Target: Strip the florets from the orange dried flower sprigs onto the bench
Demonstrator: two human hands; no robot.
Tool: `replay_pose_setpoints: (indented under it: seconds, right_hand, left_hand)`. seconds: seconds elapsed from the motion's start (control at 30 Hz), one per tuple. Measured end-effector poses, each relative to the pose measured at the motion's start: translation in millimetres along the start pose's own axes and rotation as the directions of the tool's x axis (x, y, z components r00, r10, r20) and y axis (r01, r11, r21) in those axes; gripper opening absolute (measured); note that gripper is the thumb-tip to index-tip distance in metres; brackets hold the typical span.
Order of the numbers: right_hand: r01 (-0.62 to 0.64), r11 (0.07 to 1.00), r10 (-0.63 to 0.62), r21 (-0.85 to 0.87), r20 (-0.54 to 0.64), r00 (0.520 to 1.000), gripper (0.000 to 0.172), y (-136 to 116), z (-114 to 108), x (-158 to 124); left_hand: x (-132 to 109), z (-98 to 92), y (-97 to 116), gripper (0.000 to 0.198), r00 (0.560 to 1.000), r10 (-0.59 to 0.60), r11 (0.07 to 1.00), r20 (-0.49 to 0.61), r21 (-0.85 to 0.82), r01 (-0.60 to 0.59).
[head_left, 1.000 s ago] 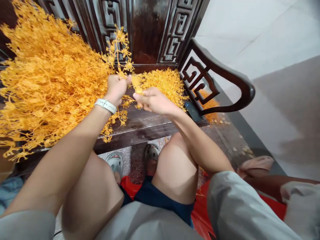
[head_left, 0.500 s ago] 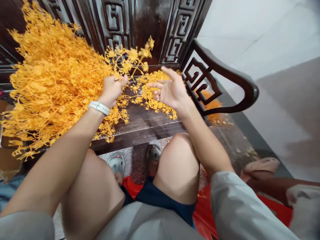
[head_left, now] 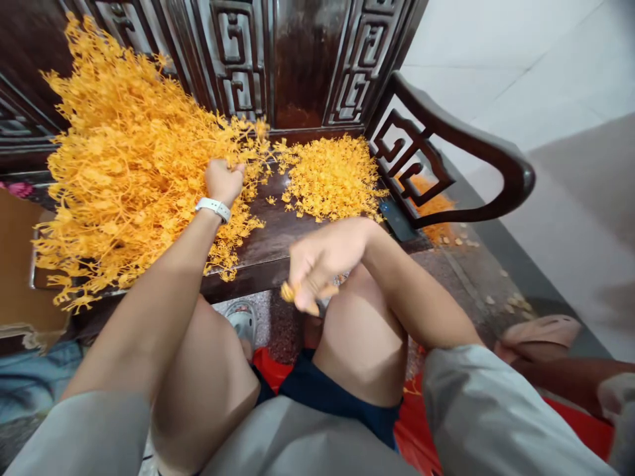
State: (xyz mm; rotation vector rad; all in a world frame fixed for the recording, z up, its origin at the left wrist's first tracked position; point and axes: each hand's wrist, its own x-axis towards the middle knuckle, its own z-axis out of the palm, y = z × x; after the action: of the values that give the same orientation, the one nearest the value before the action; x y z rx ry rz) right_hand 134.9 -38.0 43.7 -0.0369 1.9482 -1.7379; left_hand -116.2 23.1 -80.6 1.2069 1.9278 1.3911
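Note:
A large heap of orange-yellow branching plastic sprigs [head_left: 129,152] covers the left of the dark wooden bench [head_left: 285,241]. My left hand [head_left: 224,182], with a pale watch band on its wrist, is closed at the heap's right edge around a sprig stem that its fingers mostly hide. A smaller pile of yellow pieces [head_left: 332,175] lies on the bench to the right. My right hand [head_left: 315,264] hangs in front of the bench edge above my knees, slightly blurred, its fingers pinched on a small yellow piece [head_left: 287,291].
The bench's curved armrest [head_left: 476,145] rises at the right, with a dark phone-like object [head_left: 397,221] beside it. Orange bits [head_left: 431,205] lie beyond it. A cardboard box [head_left: 20,258] stands at the left. Another person's foot [head_left: 540,334] is at the lower right.
My right hand has come down from over the small pile to the bench's front edge and its fingers have closed on a yellow piece. The sprig at my left hand has lowered toward the heap.

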Motion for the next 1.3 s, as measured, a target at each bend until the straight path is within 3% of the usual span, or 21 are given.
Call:
replay_pose_setpoints:
  seconds: [0.03,0.07,0.1,0.13,0.2,0.23,0.27,0.37,0.47,0.5,0.53,0.63,0.73,0.83,0.9,1.0,1.07,1.3]
  right_hand:
    - [0.020,1.000,-0.019,-0.010,0.070,0.997,0.050,-6.0,4.2,-0.5]
    - [0.087,0.996,-0.087,-0.009,-0.007,0.996,0.049,-9.2,5.5,-2.1]
    - [0.196,0.981,-0.192,0.000,-0.201,0.961,0.049,-9.3,3.8,-4.6]
    - [0.333,0.943,-0.297,0.001,-0.451,0.841,0.051,-6.8,-0.5,-7.6]
    - [0.550,0.834,-0.325,-0.041,-0.842,0.430,0.060,3.7,-14.4,-13.3]
    - [0.608,0.792,-0.261,-0.053,-0.930,0.258,0.064,10.4,-22.3,-15.5]
    - [0.638,0.769,-0.182,-0.043,-0.971,0.154,0.067,17.2,-30.0,-16.9]
    - [0.580,0.814,-0.026,-0.018,-1.000,0.006,0.060,36.1,-47.2,-18.4]
    - [0.277,0.957,-0.055,-0.090,-0.990,-0.131,0.048,51.0,-55.0,-21.5]
    - [0.135,0.984,-0.100,-0.119,-0.985,-0.140,0.047,55.2,-56.2,-23.6]
    - [0.003,0.988,-0.150,-0.151,-0.982,-0.118,0.048,59.2,-57.1,-25.8]
    - [-0.288,0.927,-0.244,-0.240,-0.970,0.023,0.055,69.8,-59.6,-30.6]
    - [-0.465,0.841,-0.247,-0.277,-0.961,0.124,0.063,77.5,-63.2,-30.3]
    - [-0.565,0.770,-0.273,-0.297,-0.953,0.130,0.062,80.3,-66.9,-30.1]
    - [-0.570,0.765,-0.278,-0.300,-0.952,0.127,0.055,79.6,-68.2,-32.4]
    - [-0.506,0.810,-0.228,-0.297,-0.954,0.195,0.043,78.1,-68.0,-36.0]
    - [-0.461,0.833,-0.230,-0.305,-0.949,0.214,0.045,78.7,-67.8,-35.6]
    - [-0.266,0.809,-0.533,-0.525,-0.845,0.047,0.057,82.3,-72.5,-29.2]
  left_hand:
    - [0.1,1.1,-4.3,0.047,1.000,0.005,0.997,-0.012,0.073,-0.004]
    - [-0.2,2.8,-6.9,0.050,1.000,0.016,0.993,-0.008,0.120,-0.014]
    - [-0.8,4.6,-7.8,0.052,0.999,0.035,0.990,0.009,0.139,-0.036]
    - [-1.3,6.4,-7.0,0.052,0.997,0.064,0.989,0.034,0.133,-0.068]
    - [-2.2,8.7,-2.6,0.051,0.994,0.104,0.989,0.036,0.099,-0.107]
    - [-2.8,9.1,0.0,0.051,0.993,0.113,0.990,0.031,0.084,-0.115]
    - [-3.5,9.0,2.3,0.051,0.992,0.119,0.990,0.040,0.076,-0.122]
    - [-7.1,7.7,5.3,0.056,0.982,0.150,0.983,0.118,0.088,-0.160]
    - [-12.3,8.2,6.7,0.055,0.968,0.169,0.976,0.184,0.109,-0.191]
    - [-14.2,8.9,8.0,0.053,0.963,0.174,0.973,0.205,0.116,-0.200]
    - [-16.1,9.7,10.1,0.052,0.957,0.180,0.969,0.227,0.126,-0.212]
    - [-22.9,11.7,19.9,0.050,0.933,0.204,0.952,0.295,0.162,-0.259]
    - [-30.8,11.7,31.3,0.053,0.906,0.228,0.942,0.357,0.155,-0.298]
    - [-38.0,10.3,39.7,0.057,0.882,0.248,0.942,0.400,0.114,-0.317]
    - [-40.9,9.0,42.4,0.058,0.881,0.256,0.944,0.397,0.093,-0.317]
    - [-41.1,6.8,41.7,0.059,0.887,0.272,0.944,0.374,0.076,-0.322]
    - [-38.7,5.1,38.9,0.060,0.890,0.278,0.945,0.361,0.064,-0.321]
    - [-24.5,1.9,31.1,0.038,0.930,0.260,0.962,0.259,-0.151,-0.227]
